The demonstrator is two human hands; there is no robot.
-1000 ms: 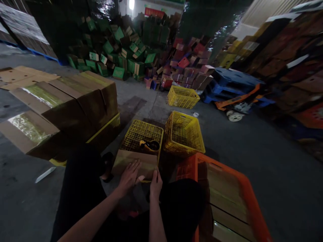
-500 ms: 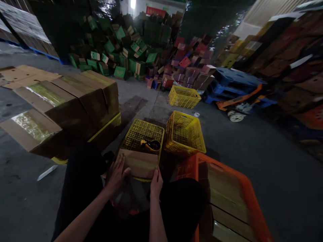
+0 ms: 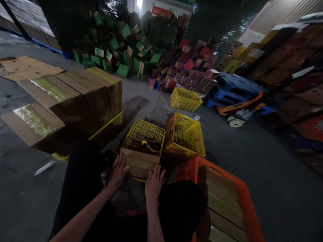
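A small brown cardboard box (image 3: 138, 163) rests on the near end of an upturned yellow crate (image 3: 143, 134). My left hand (image 3: 116, 174) lies flat against the box's left side, fingers spread. My right hand (image 3: 154, 181) presses its near right side, fingers stretched out. A tape dispenser (image 3: 151, 145) sits on the crate just behind the box. My dark-clothed knees flank the box.
An orange crate (image 3: 227, 188) with flat cardboard stands at my right. Two more yellow crates (image 3: 185, 136) (image 3: 185, 99) lie ahead. Big taped cartons (image 3: 75, 97) stand on the left. Heaps of green and red boxes and a blue pallet jack (image 3: 234, 90) fill the back.
My left hand slid from the box's top to its left side. My right hand opened and spread over the near right side. The view shifted slightly.
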